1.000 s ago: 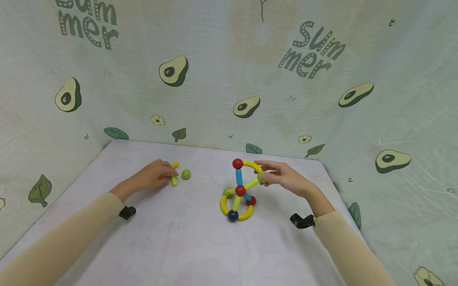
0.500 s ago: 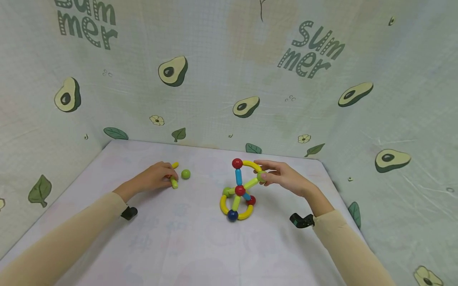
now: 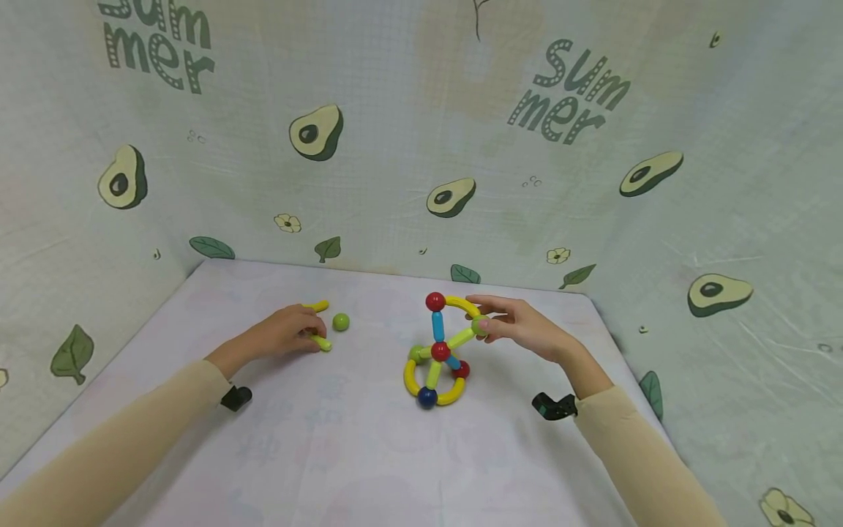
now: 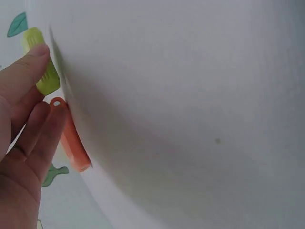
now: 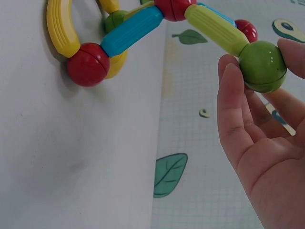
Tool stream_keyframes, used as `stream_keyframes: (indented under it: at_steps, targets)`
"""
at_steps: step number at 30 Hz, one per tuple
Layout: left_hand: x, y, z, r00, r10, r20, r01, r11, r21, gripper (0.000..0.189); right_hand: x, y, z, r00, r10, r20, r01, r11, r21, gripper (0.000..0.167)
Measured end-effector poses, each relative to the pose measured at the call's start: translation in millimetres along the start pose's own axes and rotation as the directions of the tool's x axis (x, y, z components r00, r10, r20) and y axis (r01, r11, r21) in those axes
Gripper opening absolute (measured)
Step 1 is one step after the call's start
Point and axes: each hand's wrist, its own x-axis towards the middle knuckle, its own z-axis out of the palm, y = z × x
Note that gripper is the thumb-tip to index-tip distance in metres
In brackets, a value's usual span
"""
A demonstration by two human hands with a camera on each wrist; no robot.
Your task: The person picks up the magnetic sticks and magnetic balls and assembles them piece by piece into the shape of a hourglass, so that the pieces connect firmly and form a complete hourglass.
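My left hand (image 3: pixel 290 331) pinches a lime-green rod (image 4: pixel 42 62) between thumb and fingers, low over the table's left half. Under its other fingers lies an orange-red rod (image 4: pixel 75 145), seen only in the left wrist view. A loose green ball (image 3: pixel 340 322) and a curved yellow rod (image 3: pixel 317 306) lie beside that hand. My right hand (image 3: pixel 520 326) pinches a green ball (image 5: pixel 263 67) at the upper right of a ball-and-rod structure. This structure joins red balls (image 3: pixel 440 351), a dark blue ball (image 3: pixel 427 397), blue and lime rods, and curved yellow rods (image 3: pixel 451 392).
The pale table (image 3: pixel 369 454) ends at a back edge against a hanging cloth (image 3: pixel 382 146) printed with avocados and leaves. More of this cloth hangs at both sides. A black strap device (image 3: pixel 555 407) is on the right wrist, another (image 3: pixel 237 398) on the left.
My left hand has drawn slightly toward me with the lime rod, which has turned and come away from the curved yellow rod. The right hand and the structure stay in place.
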Motion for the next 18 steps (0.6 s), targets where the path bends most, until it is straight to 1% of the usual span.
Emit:
stream_keyframes:
  at_steps: [4,7,9,13,18]
  targets:
    - [-0.4,4.1,0.0,0.999,-0.019,-0.038,0.018,0.999,-0.034,0.015,0.7,0.1,0.7,1.000,-0.005,0.000,0.005,1.000,-0.001,0.059]
    - [1.0,8.9,-0.6,0.997,0.001,-0.083,-0.005,0.999,-0.045,0.020,0.1,0.8,0.4,1.000,0.003,0.000,-0.003,1.000,0.007,0.059]
    - [2.7,15.2,-1.7,0.993,0.023,-0.116,-0.030,0.998,-0.060,0.026,-0.4,1.7,0.1,1.000,0.008,-0.002,-0.008,1.000,0.016,0.059]
    - [8.0,36.3,-4.8,0.986,0.053,-0.157,-0.070,0.992,-0.105,0.033,-1.7,3.9,0.6,1.000,0.017,-0.004,-0.017,0.999,0.028,0.060]
    - [17.9,71.5,-6.7,0.981,0.074,-0.180,-0.104,0.981,-0.165,0.026,-3.5,2.8,4.3,0.999,0.029,-0.016,-0.029,0.999,0.020,0.061]
